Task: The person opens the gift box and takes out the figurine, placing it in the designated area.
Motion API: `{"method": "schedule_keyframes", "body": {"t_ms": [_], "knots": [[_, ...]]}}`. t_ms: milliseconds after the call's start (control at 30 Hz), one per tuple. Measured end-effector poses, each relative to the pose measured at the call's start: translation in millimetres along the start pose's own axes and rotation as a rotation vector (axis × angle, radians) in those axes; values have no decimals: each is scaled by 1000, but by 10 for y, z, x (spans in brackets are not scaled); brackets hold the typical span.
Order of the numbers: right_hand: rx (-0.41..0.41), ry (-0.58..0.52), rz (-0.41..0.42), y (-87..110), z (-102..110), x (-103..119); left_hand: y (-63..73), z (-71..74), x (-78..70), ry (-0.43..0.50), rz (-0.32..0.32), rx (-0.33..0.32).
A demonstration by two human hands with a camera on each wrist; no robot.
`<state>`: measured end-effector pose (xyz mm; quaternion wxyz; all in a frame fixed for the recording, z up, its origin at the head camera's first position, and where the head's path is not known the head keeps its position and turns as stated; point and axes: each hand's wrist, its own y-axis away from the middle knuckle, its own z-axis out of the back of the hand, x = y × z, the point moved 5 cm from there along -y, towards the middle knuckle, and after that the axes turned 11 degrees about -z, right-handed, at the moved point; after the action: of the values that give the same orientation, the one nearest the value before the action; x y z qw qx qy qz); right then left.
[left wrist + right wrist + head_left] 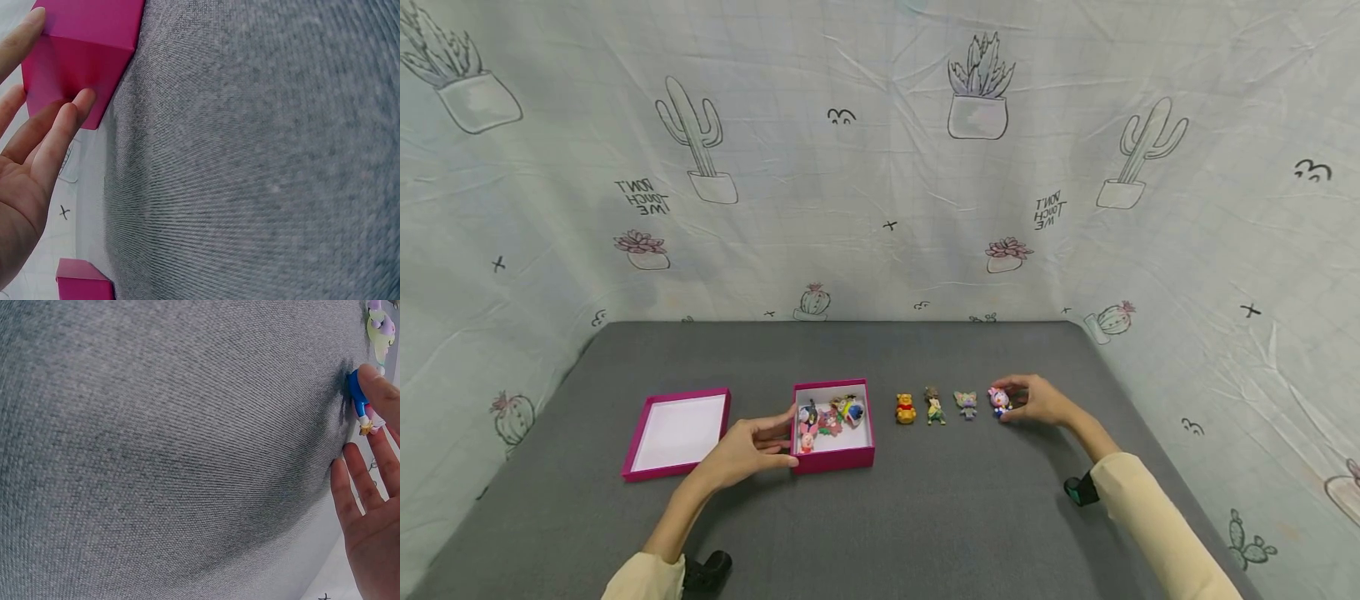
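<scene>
A grey table (970,517) spreads across the scene, its surface finely ribbed. Pale, creased cloth (895,183) hangs along the far, left and right sides, printed with line drawings. A tall cactus (688,125) stands in a pot on the far left, with mirrored lettering (642,197) and a reddish succulent (640,242) below it. A round cactus (813,301) sits just above the table's far edge; a paddle cactus (1249,550) shows near right.

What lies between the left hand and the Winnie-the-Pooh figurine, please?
The head view shows the magenta box holding small figurines, then a bare strip of grey tabletop.
</scene>
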<state>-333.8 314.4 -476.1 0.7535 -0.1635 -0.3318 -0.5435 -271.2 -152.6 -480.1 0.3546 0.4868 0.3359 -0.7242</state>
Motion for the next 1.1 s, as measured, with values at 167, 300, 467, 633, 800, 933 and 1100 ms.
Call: {"method": "schedule_keyframes", "body": {"t_ms": [167,300,467,633,800,933,1100], "knots": [[2,3,-3,-7,-22,-7,19,-3,10,0,12,-3],[6,3,-23,-10,-31,-12,27,1,13,0,22,-6],[14,-10,-26,-19,-36,-7,44,8,16,4,28,-7],[21,-20,-20,-21,-43,12,58,18,19,-17,25,-8],[-6,-29,-28,29,41,73,54,20,19,-31,12,-9],[-88,-148,-32,96,181,160,44,5,20,-21,-1,-2],[-113,-397,65,125,176,377,11,0,6,-28,-6,-3]]}}
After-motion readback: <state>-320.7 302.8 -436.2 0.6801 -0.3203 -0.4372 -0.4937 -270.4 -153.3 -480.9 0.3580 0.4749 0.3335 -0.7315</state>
